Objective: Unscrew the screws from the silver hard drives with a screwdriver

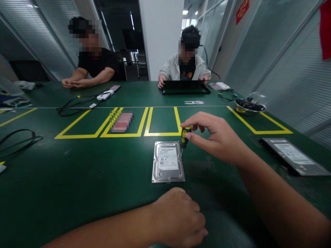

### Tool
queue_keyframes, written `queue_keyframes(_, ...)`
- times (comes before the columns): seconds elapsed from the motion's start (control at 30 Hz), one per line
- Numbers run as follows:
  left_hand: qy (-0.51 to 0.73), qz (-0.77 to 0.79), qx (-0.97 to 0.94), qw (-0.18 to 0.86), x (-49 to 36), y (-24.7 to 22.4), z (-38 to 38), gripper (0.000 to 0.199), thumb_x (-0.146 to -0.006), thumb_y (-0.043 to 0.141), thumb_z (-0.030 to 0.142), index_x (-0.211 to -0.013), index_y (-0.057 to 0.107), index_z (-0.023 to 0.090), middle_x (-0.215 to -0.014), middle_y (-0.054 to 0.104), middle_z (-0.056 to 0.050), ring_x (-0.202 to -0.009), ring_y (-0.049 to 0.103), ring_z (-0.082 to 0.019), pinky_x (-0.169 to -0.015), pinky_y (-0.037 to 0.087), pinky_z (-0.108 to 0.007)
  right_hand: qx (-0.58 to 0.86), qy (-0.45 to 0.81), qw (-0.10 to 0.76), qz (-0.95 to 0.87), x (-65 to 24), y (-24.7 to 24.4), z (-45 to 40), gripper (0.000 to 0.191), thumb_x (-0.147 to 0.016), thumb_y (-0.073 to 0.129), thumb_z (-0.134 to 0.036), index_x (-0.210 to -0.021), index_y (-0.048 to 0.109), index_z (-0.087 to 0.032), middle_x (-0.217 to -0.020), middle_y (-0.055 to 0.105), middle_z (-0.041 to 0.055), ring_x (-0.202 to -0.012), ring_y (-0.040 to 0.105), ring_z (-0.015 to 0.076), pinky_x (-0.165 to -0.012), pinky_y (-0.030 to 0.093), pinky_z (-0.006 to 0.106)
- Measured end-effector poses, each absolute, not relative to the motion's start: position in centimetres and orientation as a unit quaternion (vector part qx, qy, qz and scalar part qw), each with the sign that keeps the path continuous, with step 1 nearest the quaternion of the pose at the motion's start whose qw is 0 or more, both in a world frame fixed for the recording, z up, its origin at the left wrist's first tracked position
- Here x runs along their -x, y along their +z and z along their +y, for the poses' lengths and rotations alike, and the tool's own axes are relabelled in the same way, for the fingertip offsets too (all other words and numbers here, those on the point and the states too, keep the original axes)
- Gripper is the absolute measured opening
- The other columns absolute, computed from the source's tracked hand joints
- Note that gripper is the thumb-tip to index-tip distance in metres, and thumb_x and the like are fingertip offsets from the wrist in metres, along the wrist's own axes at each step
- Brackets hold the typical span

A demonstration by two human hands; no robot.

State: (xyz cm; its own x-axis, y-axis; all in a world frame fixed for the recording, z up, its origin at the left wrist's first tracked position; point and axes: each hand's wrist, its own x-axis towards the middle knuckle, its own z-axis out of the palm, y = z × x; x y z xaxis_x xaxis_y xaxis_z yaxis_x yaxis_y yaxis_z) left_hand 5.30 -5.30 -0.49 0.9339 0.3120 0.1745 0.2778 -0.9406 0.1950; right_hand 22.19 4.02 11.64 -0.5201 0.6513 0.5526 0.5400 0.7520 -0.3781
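Observation:
A silver hard drive (168, 162) with a white label lies flat on the green table (103, 193), in the middle of the head view. My right hand (214, 136) grips a screwdriver (185, 137) by its short black and yellow handle. The screwdriver stands nearly upright, its thin shaft reaching down to the drive's right edge; whether the tip sits in a screw is too small to tell. My left hand (181, 217) rests curled on the table just in front of the drive, apart from it. Its fingers are folded under, so anything inside them is hidden.
Another drive-like silver device (297, 156) lies at the right. Behind it stands a metal bowl (249, 107) holding dark items. Yellow tape outlines (161, 133) mark the table, with a blurred pinkish item (122, 122). Across sit two people, one holding a black panel (186, 87). Cables (74, 103) lie at left.

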Motion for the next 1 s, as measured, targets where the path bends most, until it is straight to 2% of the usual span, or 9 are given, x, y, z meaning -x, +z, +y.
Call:
queue_keyframes(0.17,0.100,0.150,-0.980,0.088,-5.23,-0.50,-5.28,0.031,-0.087,0.062,0.043,-0.067,0.061,0.020,-0.063,0.065,0.003,-0.053,0.057,-0.016,-0.049,0.031,-0.034,0.357,0.053,0.340,-0.869,-22.09,11.76,3.80,0.018,-0.084,0.063,-0.016,-0.102,0.067,-0.016,-0.094,0.067,0.0032,-0.080,0.057,0.0134,-0.070,0.043,0.027)
queue_keyframes(0.33,0.092,0.146,-0.980,0.094,-5.22,-0.52,-5.18,0.031,-0.089,0.060,0.042,-0.068,0.062,0.019,-0.064,0.066,0.002,-0.055,0.059,-0.015,-0.052,0.035,-0.032,0.371,0.051,0.347,-0.860,-21.91,11.48,3.91,0.014,-0.085,0.067,-0.027,-0.097,0.068,-0.019,-0.093,0.067,0.0034,-0.080,0.058,0.0150,-0.068,0.043,0.028)
queue_keyframes(0.43,0.091,0.146,-0.980,0.098,-5.21,-0.45,-5.16,0.031,-0.089,0.060,0.042,-0.068,0.062,0.019,-0.065,0.066,0.001,-0.056,0.060,-0.015,-0.052,0.036,-0.032,0.396,0.050,0.364,-0.841,-21.85,11.43,3.96,0.012,-0.084,0.067,-0.024,-0.095,0.069,-0.020,-0.091,0.069,0.0029,-0.078,0.059,0.0157,-0.067,0.043,0.029)
queue_keyframes(0.6,0.085,0.146,-0.981,0.099,-5.19,-0.37,-5.18,0.031,-0.090,0.059,0.042,-0.068,0.062,0.019,-0.065,0.066,0.001,-0.056,0.060,-0.016,-0.051,0.035,-0.032,0.408,0.113,0.352,-0.835,-22.01,11.55,3.84,0.023,-0.083,0.062,-0.018,-0.105,0.069,-0.020,-0.097,0.072,0.0024,-0.081,0.062,0.0166,-0.067,0.043,0.028)
queue_keyframes(0.77,0.097,0.148,-0.980,0.089,-5.19,-0.63,-5.26,0.031,-0.089,0.059,0.042,-0.069,0.061,0.020,-0.064,0.065,0.002,-0.055,0.059,-0.016,-0.051,0.034,-0.033,0.372,0.083,0.376,-0.845,-21.99,11.33,4.16,0.014,-0.084,0.068,-0.027,-0.095,0.070,-0.018,-0.095,0.069,0.0042,-0.085,0.060,0.0164,-0.070,0.044,0.029)
queue_keyframes(0.87,0.095,0.152,-0.980,0.089,-5.22,-0.69,-5.30,0.031,-0.089,0.060,0.043,-0.068,0.061,0.020,-0.064,0.065,0.003,-0.055,0.059,-0.016,-0.051,0.034,-0.033,0.368,0.094,0.372,-0.847,-22.16,11.51,4.16,0.011,-0.085,0.066,-0.021,-0.094,0.070,-0.018,-0.093,0.070,0.0034,-0.084,0.062,0.0157,-0.068,0.044,0.028)
queue_keyframes(1.0,0.087,0.151,-0.980,0.095,-5.21,-0.65,-5.28,0.032,-0.090,0.059,0.042,-0.068,0.061,0.019,-0.064,0.065,0.002,-0.055,0.059,-0.015,-0.052,0.034,-0.031,0.344,0.153,0.355,-0.856,-22.54,11.93,3.86,0.021,-0.083,0.060,-0.013,-0.100,0.071,-0.020,-0.103,0.072,0.0041,-0.096,0.065,0.0184,-0.082,0.050,0.031)
